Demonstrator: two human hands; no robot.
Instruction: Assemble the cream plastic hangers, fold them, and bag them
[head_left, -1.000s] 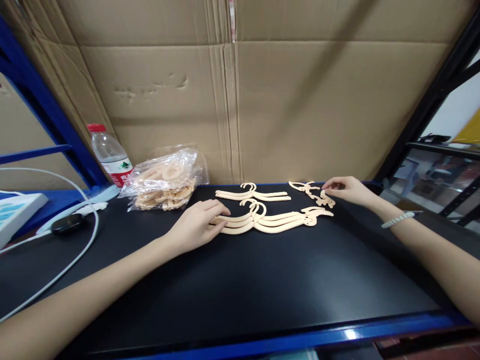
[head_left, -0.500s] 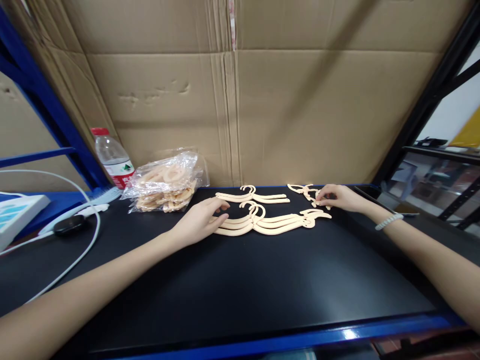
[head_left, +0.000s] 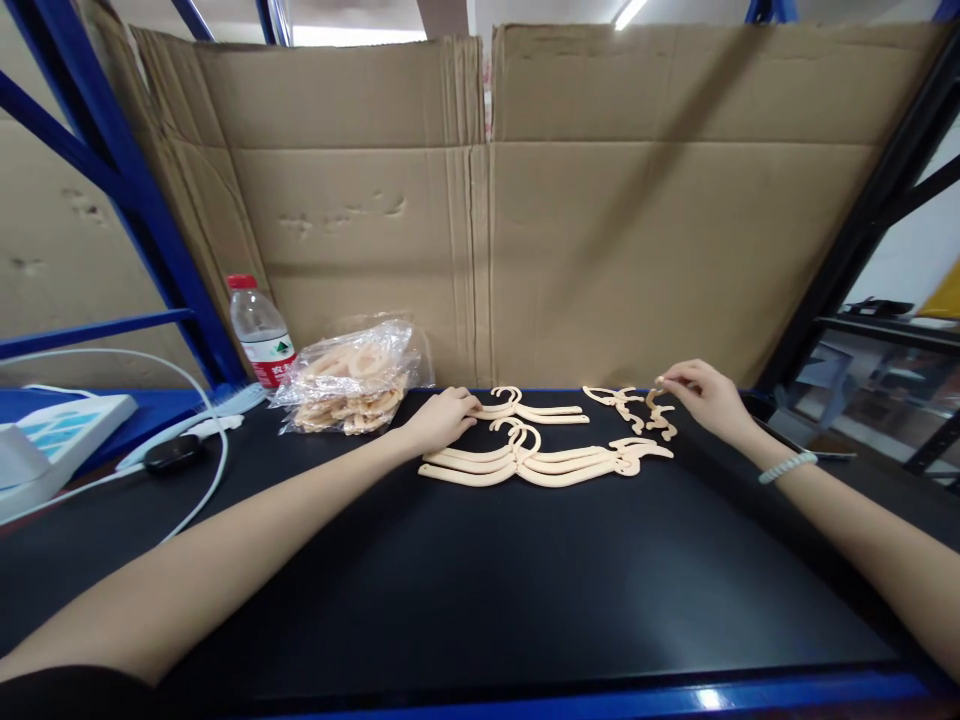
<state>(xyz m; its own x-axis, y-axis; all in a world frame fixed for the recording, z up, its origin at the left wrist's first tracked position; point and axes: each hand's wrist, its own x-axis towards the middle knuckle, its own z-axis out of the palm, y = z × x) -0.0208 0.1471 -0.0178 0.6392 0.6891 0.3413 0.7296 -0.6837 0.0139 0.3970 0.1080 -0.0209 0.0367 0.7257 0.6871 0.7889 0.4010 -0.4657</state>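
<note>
Cream plastic clothes hangers lie in two groups on the black tabletop. The front group (head_left: 517, 465) has several curved hangers stacked edge to edge, with an odd curved piece (head_left: 645, 450) at its right end. Behind it is the back group (head_left: 551, 412). My left hand (head_left: 442, 420) has its fingers closed over the back group's left end, which they hide. At the right, my right hand (head_left: 705, 395) pinches the top of a small branching cream plastic piece (head_left: 660, 420). A similar branching piece (head_left: 619, 400) rests just left of it.
Clear plastic bags of cream parts (head_left: 349, 385) lie at the back left, beside a red-capped bottle (head_left: 262, 335). White cables and a black plug (head_left: 172, 455) are on the left. A cardboard wall (head_left: 660, 230) stands behind the table.
My left hand has moved from the front hangers to the left end of the back ones. My right hand has lifted slightly, pulling a small piece apart from its neighbour. The view has tilted up.
</note>
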